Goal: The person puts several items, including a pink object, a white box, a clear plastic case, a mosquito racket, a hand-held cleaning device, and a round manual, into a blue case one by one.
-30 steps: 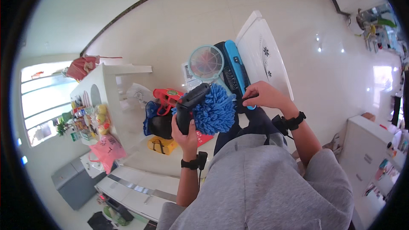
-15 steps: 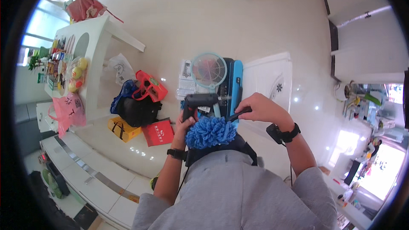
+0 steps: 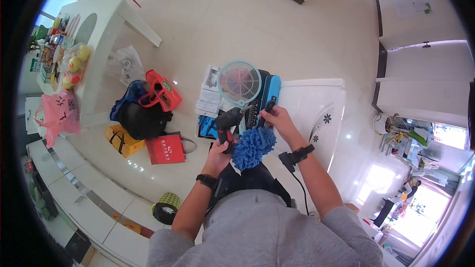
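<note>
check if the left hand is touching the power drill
Touching. The head view shows the left hand wrapped around the grip of the power drill, with no gap between them.

The drill [image 3: 229, 120] is cased in what looks like matt black plastic. The duster head [image 3: 254, 149] is covered in rough, shaggy blue cloth strands. The racket [image 3: 240, 82] is formed of smooth pale plastic with a ribbed grille, and the blue case [image 3: 271, 89] is finished in smooth plastic. Light is thrown back by the glossy floor tiles [image 3: 198, 34] and the smooth white panel [image 3: 302, 113]. The pink bag [image 3: 60, 112] appears to be made of thin, creased plastic, the red bag [image 3: 157, 151] of stiff, smooth paper. The grey top [image 3: 282, 227] is made of soft, matt cloth.
</note>
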{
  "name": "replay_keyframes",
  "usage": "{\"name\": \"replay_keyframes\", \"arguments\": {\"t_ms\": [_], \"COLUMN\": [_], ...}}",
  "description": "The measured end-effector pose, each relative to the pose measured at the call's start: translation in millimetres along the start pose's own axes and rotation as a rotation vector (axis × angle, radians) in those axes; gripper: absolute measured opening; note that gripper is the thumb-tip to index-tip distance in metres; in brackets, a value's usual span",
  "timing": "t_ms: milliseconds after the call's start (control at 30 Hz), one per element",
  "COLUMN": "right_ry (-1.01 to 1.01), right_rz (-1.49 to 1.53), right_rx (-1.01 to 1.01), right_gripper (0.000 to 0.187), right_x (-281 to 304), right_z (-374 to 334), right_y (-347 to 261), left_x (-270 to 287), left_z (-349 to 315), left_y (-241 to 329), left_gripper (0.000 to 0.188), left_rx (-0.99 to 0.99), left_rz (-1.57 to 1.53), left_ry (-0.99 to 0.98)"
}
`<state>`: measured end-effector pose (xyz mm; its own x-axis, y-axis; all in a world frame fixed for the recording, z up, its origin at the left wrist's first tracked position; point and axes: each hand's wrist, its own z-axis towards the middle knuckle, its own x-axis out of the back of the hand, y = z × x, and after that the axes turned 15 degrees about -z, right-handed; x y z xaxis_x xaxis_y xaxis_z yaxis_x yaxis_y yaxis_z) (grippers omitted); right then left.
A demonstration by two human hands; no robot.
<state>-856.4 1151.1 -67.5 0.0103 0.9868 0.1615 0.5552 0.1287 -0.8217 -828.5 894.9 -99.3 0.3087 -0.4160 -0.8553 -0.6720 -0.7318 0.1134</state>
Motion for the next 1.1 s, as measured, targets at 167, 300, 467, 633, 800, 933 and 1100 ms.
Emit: {"name": "replay_keyframes", "arguments": {"t_ms": [167, 300, 467, 633, 800, 933, 1100], "right_ry": [0.097, 0.337, 0.236, 0.26, 0.221, 0.339, 0.495], "right_rz": [-0.132, -0.424, -0.446, -0.369, -0.195, -0.36, -0.539], "right_rx": [-0.033, 0.06, 0.105, 0.05, 0.057, 0.009, 0.069], "right_gripper": [0.029, 0.032, 0.029, 0.029, 0.03, 0.027, 0.03], "right_x": [-23, -19, -44, -42, -62, -46, -56], "right_z": [77, 141, 185, 202, 203, 213, 177], "right_y": [71, 135, 158, 204, 199, 223, 214], "left_x": [41, 89, 147, 166, 176, 175, 170], "left_z": [48, 102, 141, 165, 158, 172, 169], "left_y": [-17, -35, -58, -71, -57, -65, -65], "left_gripper": [0.031, 0.025, 0.02, 0.026, 0.024, 0.024, 0.025], "left_rx": [0.056, 0.08, 0.02, -0.042, -0.086, -0.079, -0.043], "left_rz": [-0.063, 0.027, 0.01, -0.005, 0.068, 0.083, 0.118], "left_ry": [-0.109, -0.038, 0.109, 0.12, 0.213, 0.198, 0.266]}}
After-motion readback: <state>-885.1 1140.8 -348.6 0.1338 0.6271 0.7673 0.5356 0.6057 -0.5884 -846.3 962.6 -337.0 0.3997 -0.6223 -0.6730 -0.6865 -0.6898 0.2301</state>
